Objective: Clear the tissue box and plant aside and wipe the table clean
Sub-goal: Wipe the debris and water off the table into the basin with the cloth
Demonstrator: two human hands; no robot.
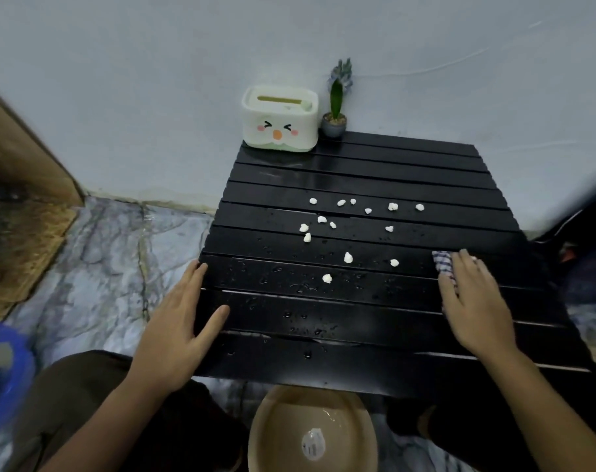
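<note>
A low black slatted table stands against the wall. At its far left corner sit a white tissue box with a cartoon face and, just right of it, a small potted plant. Several white crumbs and water drops are scattered over the middle slats. My left hand rests flat with straight fingers on the table's left edge. Over on the right side, my right hand presses flat on a checked cloth, which peeks out beyond the fingertips.
A beige basin with a little water sits on the floor under the table's near edge. A blue bucket is at the far left. A wooden door stands to the left. The floor is marble-patterned.
</note>
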